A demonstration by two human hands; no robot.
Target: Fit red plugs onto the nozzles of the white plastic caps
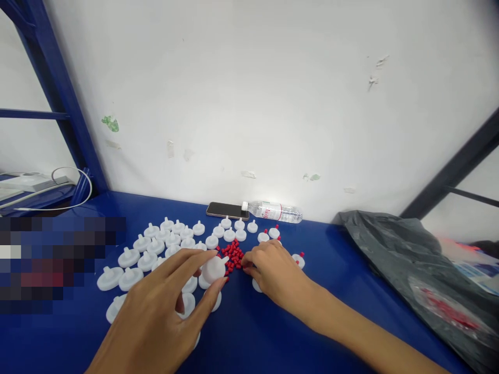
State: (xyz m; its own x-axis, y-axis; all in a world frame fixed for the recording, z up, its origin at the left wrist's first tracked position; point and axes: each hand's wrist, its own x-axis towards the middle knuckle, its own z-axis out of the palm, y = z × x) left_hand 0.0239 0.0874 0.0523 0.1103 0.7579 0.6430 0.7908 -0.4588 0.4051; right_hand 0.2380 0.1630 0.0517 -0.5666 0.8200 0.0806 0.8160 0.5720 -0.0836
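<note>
My left hand (171,301) holds a white round plastic piece (213,269) between thumb and fingers, its short spout pointing up to the right. Many similar white pieces (155,245) stand on the blue table left of and behind that hand. Small red caps (234,253) lie in a pile at the middle. My right hand (273,267) is at the right edge of this pile, fingers bent together; whatever is at its fingertips is too hidden to make out. A few white pieces with red tips (274,232) stand just beyond and beside my right hand.
A phone (227,210) and a clear bottle (275,212) lie at the back of the blue table (327,311), against the wall. On the right is dark plastic sheeting (390,275) with a bag of red pieces (452,309). White cables (91,187) are at the left.
</note>
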